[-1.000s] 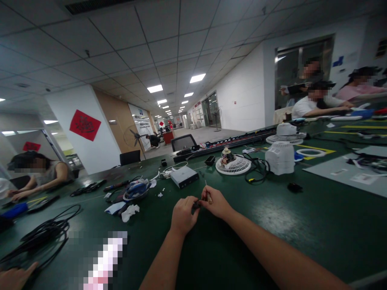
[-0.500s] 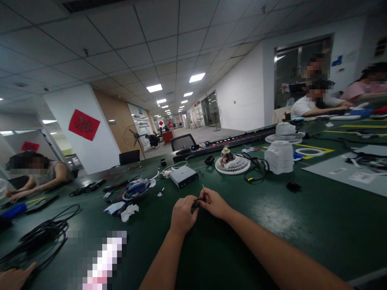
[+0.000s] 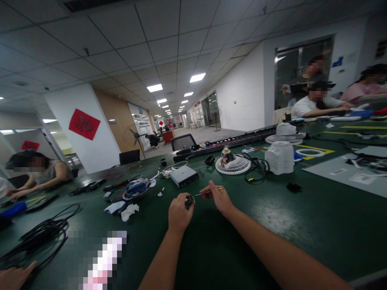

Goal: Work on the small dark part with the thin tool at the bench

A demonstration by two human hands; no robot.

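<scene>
Above the green table (image 3: 272, 225), my left hand (image 3: 179, 213) is closed around a small dark round part (image 3: 190, 200), held up at its fingertips. My right hand (image 3: 218, 196) pinches a thin screwdriver (image 3: 208, 192), lying nearly level with its metal tip pointing left at the round part. The two hands are a short way apart. A grey box (image 3: 184, 176) lies on the table just beyond them.
Fan parts lie further back: a white grille with a motor (image 3: 232, 163), a white housing (image 3: 280, 158), black cables (image 3: 42, 235) at left, crumpled tissue (image 3: 129, 211). Other people sit at the left (image 3: 39, 175) and far right (image 3: 317, 102). Another hand (image 3: 13, 277) shows at the bottom left.
My hands have come apart. The right hand has turned the screwdriver from upright to nearly level, and the left hand has lifted the round part clear.
</scene>
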